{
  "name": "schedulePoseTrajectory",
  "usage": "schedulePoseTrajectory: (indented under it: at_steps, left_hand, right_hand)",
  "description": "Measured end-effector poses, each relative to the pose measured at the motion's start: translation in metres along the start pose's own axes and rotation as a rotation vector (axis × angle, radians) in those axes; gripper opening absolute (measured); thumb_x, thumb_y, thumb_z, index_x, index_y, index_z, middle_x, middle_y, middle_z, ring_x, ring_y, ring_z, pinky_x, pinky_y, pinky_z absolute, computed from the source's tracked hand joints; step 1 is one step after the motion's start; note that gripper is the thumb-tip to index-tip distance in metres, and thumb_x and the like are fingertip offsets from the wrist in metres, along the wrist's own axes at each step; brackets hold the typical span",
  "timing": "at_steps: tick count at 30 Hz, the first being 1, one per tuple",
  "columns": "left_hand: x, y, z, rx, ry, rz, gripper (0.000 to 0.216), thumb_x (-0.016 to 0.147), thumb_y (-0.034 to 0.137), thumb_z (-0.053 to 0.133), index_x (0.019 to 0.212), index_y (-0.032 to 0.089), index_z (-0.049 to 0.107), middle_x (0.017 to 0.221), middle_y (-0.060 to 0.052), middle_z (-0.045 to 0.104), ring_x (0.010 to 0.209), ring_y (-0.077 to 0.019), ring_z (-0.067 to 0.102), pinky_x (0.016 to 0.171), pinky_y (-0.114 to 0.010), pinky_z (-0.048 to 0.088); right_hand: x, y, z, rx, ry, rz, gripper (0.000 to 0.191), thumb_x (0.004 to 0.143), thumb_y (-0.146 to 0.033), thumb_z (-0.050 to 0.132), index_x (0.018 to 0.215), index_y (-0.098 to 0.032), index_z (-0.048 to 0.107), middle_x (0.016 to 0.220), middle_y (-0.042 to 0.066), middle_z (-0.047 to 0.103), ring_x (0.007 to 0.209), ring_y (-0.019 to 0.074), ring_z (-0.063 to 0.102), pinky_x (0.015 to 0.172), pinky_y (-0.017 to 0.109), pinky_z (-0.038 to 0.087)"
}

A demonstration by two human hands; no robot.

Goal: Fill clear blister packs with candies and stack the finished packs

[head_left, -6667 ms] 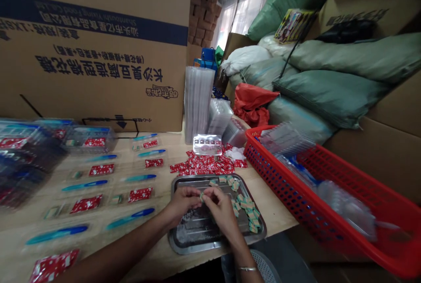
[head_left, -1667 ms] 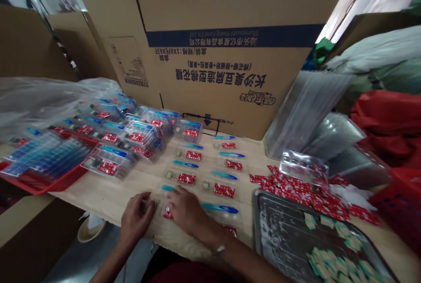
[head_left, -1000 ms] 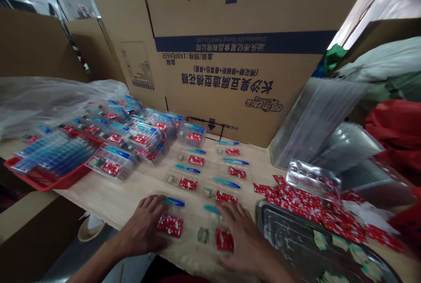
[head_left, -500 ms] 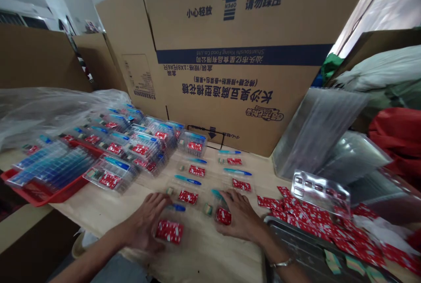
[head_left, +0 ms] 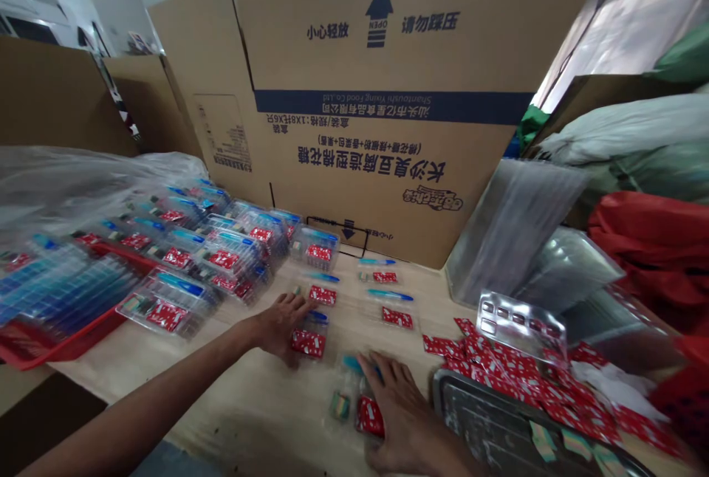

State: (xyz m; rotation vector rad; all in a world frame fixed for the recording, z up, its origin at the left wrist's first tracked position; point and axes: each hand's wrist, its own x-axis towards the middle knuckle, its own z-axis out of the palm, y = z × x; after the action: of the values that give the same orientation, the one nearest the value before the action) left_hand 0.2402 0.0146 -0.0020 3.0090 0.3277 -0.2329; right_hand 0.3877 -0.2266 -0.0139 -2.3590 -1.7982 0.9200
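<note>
Several clear blister packs lie on the wooden table, each with a blue pen and a red sachet. My left hand reaches forward and lies flat, fingers spread, on one pack in the middle of the table. My right hand rests flat with fingers apart on a nearer pack that holds a red sachet and a small green piece. Two more packs lie just beyond, close to the big box.
A large cardboard box stands behind the table. Stacked filled packs and a red tray are at left. Loose red sachets, an empty blister shell and a metal tray lie at right, with clear plastic stacks behind.
My left hand has pushed its pack forward, away from me. My right hand has drawn its pack back toward the table's near edge.
</note>
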Motion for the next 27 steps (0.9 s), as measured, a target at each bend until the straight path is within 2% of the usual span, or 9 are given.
schedulePoseTrajectory:
  at_steps: [6,10,12,14,17,19,23,25,27]
  left_hand:
    - [-0.009,0.013,0.011,-0.04,0.037,-0.014,0.111,0.041,0.062,0.073,0.136,0.019,0.032,0.121,-0.014,0.048,0.108,-0.0359,0.047,0.097,-0.051,0.031]
    - [-0.016,0.012,0.015,-0.144,0.091,0.036,0.113,0.042,0.063,0.073,0.137,0.018,0.033,0.125,-0.018,0.048,0.112,-0.0385,0.045,0.099,-0.057,0.028]
    - [-0.025,0.008,0.012,-0.248,0.136,0.046,0.109,0.048,0.065,0.07,0.139,0.019,0.03,0.135,-0.018,0.041,0.122,-0.0395,0.037,0.103,-0.058,0.022]
    - [-0.039,0.005,0.008,-0.411,0.248,-0.011,0.094,0.064,0.066,0.06,0.14,0.022,0.027,0.144,-0.015,0.032,0.132,-0.0358,0.027,0.107,-0.056,0.019]
    - [-0.062,0.002,0.013,-0.719,0.441,-0.197,0.066,0.085,0.058,0.035,0.141,0.023,0.027,0.149,-0.01,0.026,0.136,-0.0278,0.023,0.11,-0.049,0.019]
    - [-0.073,0.002,0.024,-0.87,0.5,-0.297,0.061,0.088,0.055,0.029,0.14,0.023,0.028,0.149,-0.009,0.026,0.137,-0.0262,0.023,0.111,-0.048,0.019]
    - [-0.073,0.001,0.051,-0.976,0.52,-0.392,0.074,0.079,0.054,0.048,0.142,0.023,0.024,0.149,-0.009,0.028,0.136,-0.0283,0.025,0.109,-0.049,0.025]
    - [-0.068,-0.002,0.063,-1.045,0.536,-0.424,0.08,0.075,0.05,0.054,0.142,0.021,0.021,0.149,-0.011,0.029,0.135,-0.0288,0.027,0.108,-0.048,0.029]
    - [-0.063,-0.006,0.071,-1.122,0.571,-0.453,0.08,0.075,0.047,0.053,0.142,0.019,0.02,0.146,-0.012,0.033,0.134,-0.0284,0.03,0.107,-0.046,0.032]
  right_hand:
    - [0.001,0.0,0.006,-0.023,0.026,-0.066,0.117,0.041,-0.026,0.07,0.145,-0.02,0.017,0.144,0.015,0.027,0.13,0.0389,0.023,0.108,0.051,0.012]
    - [-0.005,0.007,0.008,0.009,0.049,-0.118,0.117,0.04,-0.029,0.072,0.145,-0.023,0.019,0.139,0.013,0.033,0.125,0.0376,0.03,0.106,0.05,0.019]
    - [-0.01,0.006,-0.002,0.042,0.113,-0.164,0.117,0.042,-0.03,0.072,0.145,-0.026,0.017,0.138,0.011,0.032,0.125,0.0359,0.029,0.106,0.048,0.02]
    - [-0.008,-0.002,-0.017,0.066,0.174,-0.218,0.116,0.045,-0.03,0.072,0.145,-0.028,0.014,0.139,0.01,0.03,0.126,0.0341,0.028,0.106,0.046,0.021]
    - [0.014,-0.026,-0.038,0.043,0.208,-0.294,0.117,0.045,-0.032,0.073,0.145,-0.026,0.013,0.138,0.01,0.029,0.125,0.033,0.027,0.106,0.046,0.019]
    - [0.042,-0.047,-0.043,0.001,0.23,-0.349,0.12,0.043,-0.035,0.076,0.145,-0.024,0.014,0.139,0.012,0.028,0.126,0.0339,0.026,0.107,0.047,0.016]
    - [0.092,-0.079,-0.036,-0.054,0.253,-0.427,0.124,0.04,-0.045,0.079,0.144,-0.02,0.017,0.142,0.016,0.026,0.13,0.0385,0.021,0.107,0.051,0.013]
    - [0.102,-0.077,-0.035,-0.026,0.254,-0.477,0.12,0.046,-0.054,0.077,0.144,-0.019,0.018,0.145,0.016,0.024,0.132,0.0378,0.019,0.108,0.051,0.013]
    - [0.101,-0.056,-0.042,0.034,0.297,-0.504,0.109,0.055,-0.059,0.071,0.143,-0.02,0.021,0.147,0.013,0.023,0.134,0.0333,0.02,0.108,0.046,0.016]
